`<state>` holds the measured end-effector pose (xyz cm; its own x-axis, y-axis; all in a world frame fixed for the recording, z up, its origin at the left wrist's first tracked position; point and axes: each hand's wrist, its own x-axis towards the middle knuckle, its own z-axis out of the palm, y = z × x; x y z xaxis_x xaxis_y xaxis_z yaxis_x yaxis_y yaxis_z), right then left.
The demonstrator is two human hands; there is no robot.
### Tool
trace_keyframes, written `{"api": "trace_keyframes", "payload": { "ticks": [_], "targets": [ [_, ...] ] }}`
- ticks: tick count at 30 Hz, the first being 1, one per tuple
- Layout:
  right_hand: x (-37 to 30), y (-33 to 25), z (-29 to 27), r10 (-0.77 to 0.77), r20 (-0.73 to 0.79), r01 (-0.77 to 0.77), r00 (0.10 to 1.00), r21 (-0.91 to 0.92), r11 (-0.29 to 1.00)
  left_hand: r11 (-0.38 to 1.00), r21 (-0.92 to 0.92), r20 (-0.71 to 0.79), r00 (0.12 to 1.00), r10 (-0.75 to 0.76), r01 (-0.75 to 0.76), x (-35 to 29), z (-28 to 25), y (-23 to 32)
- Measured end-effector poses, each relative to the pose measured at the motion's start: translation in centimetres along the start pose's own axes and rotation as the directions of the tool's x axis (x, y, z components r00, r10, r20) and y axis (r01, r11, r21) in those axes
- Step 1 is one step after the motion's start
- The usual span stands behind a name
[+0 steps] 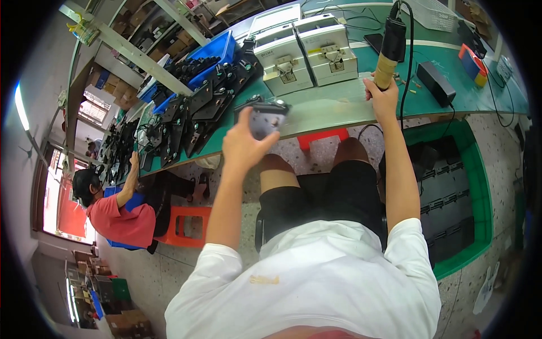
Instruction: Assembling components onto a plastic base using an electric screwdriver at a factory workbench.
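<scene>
My left hand (247, 141) is closed on a small black-and-grey housing part (265, 123) just over the table's front edge. Motion blurs this part, so its details are unclear. Upright in the fist of my right hand (381, 96) is an electric screwdriver (389, 53), black on top and tan below, with a cable at its upper end; its tip is hidden. Between my hands lies a pale translucent mat (330, 110). Behind it stand two white boxes (327, 53) with metal latches on their fronts.
Black assembled parts (195, 113) pile up at left beside a blue bin (223, 51). A black power adapter (436, 80) and red-blue tape (473, 65) lie at right. A green crate (483, 209) of black panels stands below. A co-worker (127, 212) sits at far left.
</scene>
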<state>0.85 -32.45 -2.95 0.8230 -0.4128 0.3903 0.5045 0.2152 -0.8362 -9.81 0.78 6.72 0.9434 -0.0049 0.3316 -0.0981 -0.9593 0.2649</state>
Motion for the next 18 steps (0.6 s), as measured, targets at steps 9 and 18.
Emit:
{"api": "trace_keyframes", "payload": {
  "ticks": [9,18],
  "targets": [
    [-0.6,-0.5,0.1,0.051,0.008,-0.051,0.999,-0.01,0.999,0.952,0.299,0.044,0.997,0.06,-0.071,0.1,6.9,5.0],
    [-0.4,-0.5,0.2,0.039,0.044,-0.035,0.998,-0.094,0.995,0.954,0.273,-0.035,0.99,0.137,-0.122,1.0,7.8,5.3]
  ]
}}
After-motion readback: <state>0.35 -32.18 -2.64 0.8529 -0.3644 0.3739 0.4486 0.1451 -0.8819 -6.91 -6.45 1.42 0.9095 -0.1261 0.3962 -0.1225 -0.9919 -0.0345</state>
